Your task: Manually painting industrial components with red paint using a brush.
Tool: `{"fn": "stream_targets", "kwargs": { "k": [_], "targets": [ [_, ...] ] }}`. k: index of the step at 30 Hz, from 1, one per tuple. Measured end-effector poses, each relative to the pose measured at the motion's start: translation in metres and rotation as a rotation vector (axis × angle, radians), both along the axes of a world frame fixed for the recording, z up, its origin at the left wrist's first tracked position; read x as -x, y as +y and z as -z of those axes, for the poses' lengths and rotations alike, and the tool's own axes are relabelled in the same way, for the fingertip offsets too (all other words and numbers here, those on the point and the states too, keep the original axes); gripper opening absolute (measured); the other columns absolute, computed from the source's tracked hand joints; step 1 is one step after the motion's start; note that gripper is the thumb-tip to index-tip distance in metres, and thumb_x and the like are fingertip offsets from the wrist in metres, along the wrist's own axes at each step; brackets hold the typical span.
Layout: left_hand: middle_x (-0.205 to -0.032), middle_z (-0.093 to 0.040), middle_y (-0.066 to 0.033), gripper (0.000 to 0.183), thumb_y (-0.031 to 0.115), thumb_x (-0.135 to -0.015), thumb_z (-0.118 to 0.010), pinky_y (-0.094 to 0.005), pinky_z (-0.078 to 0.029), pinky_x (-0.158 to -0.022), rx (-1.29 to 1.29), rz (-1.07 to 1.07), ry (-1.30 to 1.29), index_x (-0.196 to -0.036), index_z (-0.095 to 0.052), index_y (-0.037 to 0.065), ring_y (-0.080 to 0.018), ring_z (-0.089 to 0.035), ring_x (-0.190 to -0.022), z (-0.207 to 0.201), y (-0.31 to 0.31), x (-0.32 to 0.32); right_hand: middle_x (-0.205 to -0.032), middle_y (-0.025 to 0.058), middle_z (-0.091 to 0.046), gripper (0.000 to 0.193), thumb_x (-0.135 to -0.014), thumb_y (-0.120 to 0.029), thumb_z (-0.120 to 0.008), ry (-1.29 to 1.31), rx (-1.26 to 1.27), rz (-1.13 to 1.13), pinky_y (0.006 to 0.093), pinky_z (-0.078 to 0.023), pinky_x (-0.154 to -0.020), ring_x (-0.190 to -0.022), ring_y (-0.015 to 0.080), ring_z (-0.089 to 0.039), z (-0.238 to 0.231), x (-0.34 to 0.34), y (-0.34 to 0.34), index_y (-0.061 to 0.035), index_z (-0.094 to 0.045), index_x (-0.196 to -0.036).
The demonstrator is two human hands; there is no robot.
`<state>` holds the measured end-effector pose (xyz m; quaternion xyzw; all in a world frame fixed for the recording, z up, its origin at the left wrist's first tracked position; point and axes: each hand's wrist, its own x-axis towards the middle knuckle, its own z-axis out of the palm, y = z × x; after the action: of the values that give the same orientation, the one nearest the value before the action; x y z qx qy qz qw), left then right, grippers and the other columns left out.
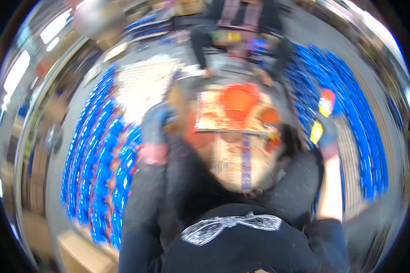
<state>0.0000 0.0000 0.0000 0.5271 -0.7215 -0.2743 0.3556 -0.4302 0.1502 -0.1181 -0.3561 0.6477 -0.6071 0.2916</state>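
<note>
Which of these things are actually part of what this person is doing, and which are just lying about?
Likely part of it:
- red-and-yellow item, in the right hand
- orange dish, in front
- blue packs, rows at both sides, perhaps

Apparently just lying about:
- carton, lower left

Blur hides whether the left hand holds anything.

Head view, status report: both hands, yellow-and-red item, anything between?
Right hand gripping yellow-and-red item. Left hand: grip too blurred to tell. Orange container ahead, between hands.
</note>
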Motion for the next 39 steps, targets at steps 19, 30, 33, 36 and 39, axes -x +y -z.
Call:
{"fn": "stream_targets", "kwargs": {
  "k": [19, 30, 33, 36, 39],
  "targets": [
    [-0.101, -0.063, -0.0144, 0.036, 0.024, -0.096, -0.053, -0.0330, -0.054, -0.080, -0.322, 0.871, 0.734, -0.117, -0.055, -0.005, -0.0237, -0.064, -0.092, 0.048, -0.101, 0.423, -0.089, 0.0138, -0.064, 0.021, -0.076, -0.005, -0.060, 1.327, -0.293, 0.771, 0.0405, -0.049, -0.074, -0.087, 0.0323, -0.062, -0.046, 0.309, 0.121, -0.0142, -0.065, -0.094],
    [-0.097, -0.067, -0.0105, 0.022, 0.009, -0.093, -0.053, -0.0298, -0.052, -0.081, -0.449, 0.793, 0.750, -0.108, -0.061, -0.005, -0.0169, -0.064, -0.085, 0.066, -0.118, 0.442, -0.122, 0.0087, -0.061, 0.030, -0.084, -0.011, -0.054, 1.620, -0.477, 0.433, 0.0459, -0.030, -0.109, -0.122, 0.0273, -0.051, 0.001, 0.386, -0.009, -0.0248, -0.063, -0.108],
    [-0.098, -0.067, -0.0109, 0.023, 0.008, -0.092, -0.054, -0.0291, -0.052, -0.080, -0.439, 0.814, 0.731, -0.109, -0.061, -0.006, -0.0175, -0.064, -0.085, 0.071, -0.128, 0.431, -0.110, 0.0111, -0.064, 0.024, -0.082, -0.011, -0.057, 1.566, -0.496, 0.339, 0.0400, -0.043, -0.092, -0.105, 0.0284, -0.059, -0.005, 0.389, -0.009, -0.0208, -0.066, -0.102],
    [-0.096, -0.067, -0.0106, 0.024, 0.007, -0.091, -0.055, -0.0289, -0.052, -0.081, -0.510, 0.778, 0.781, -0.110, -0.061, -0.006, -0.0177, -0.064, -0.087, 0.069, -0.124, 0.420, -0.095, 0.0126, -0.066, 0.023, -0.082, -0.007, -0.058, 1.405, -0.412, 0.374, 0.0361, -0.049, -0.077, -0.088, 0.0296, -0.063, -0.021, 0.382, 0.001, -0.0156, -0.068, -0.101],
    [-0.094, -0.066, -0.0093, 0.023, 0.009, -0.091, -0.056, -0.0281, -0.052, -0.078, -0.560, 0.735, 0.803, -0.109, -0.062, -0.004, -0.0166, -0.064, -0.086, 0.070, -0.123, 0.410, -0.096, 0.0060, -0.067, 0.023, -0.083, -0.003, -0.062, 0.821, -0.241, 0.478, 0.0262, -0.049, -0.075, -0.086, 0.0171, -0.062, -0.051, 0.351, -0.005, -0.0116, -0.067, -0.104]
  ]
}}
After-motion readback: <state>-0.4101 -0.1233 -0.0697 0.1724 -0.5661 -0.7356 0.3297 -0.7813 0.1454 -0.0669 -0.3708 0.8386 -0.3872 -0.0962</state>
